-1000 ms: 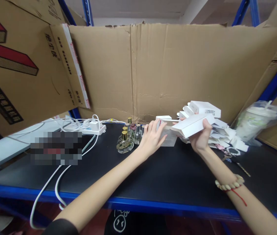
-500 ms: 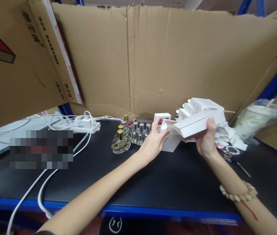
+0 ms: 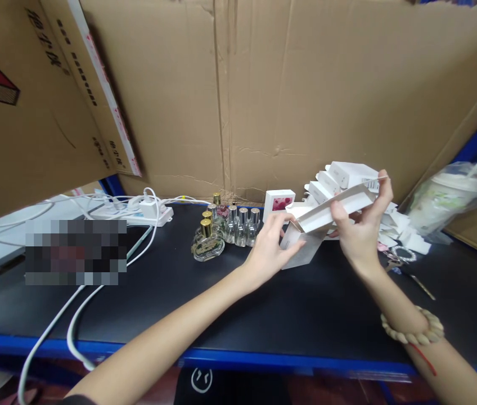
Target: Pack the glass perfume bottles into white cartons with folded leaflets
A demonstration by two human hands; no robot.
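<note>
My left hand (image 3: 270, 242) grips the left side of a white cardboard box (image 3: 308, 253), thumb in front and fingers at its top edge. Over the box's open top lies a folded white card piece (image 3: 333, 209) with raised edges. My right hand (image 3: 360, 225) holds that piece, thumb on its near edge and fingers at its far right end. Whether it is the box's lid or a separate part, I cannot tell. Right behind my hands is a pile of small white boxes (image 3: 348, 173). A white box with a pink picture (image 3: 279, 202) stands behind my left hand.
Several glass bottles with silver or gold caps (image 3: 207, 242) stand left of my hands. White cables and a power strip (image 3: 154, 214) lie further left. To the right are paper scraps (image 3: 411, 239), a beaded ring (image 3: 403, 254) and a bagged drink cup (image 3: 445, 197). Cardboard (image 3: 255, 95) walls the back.
The white card piece has turned, so its folded inner side now shows. My right fingers have moved up to its far right end. The box has tilted slightly; the view has dipped.
</note>
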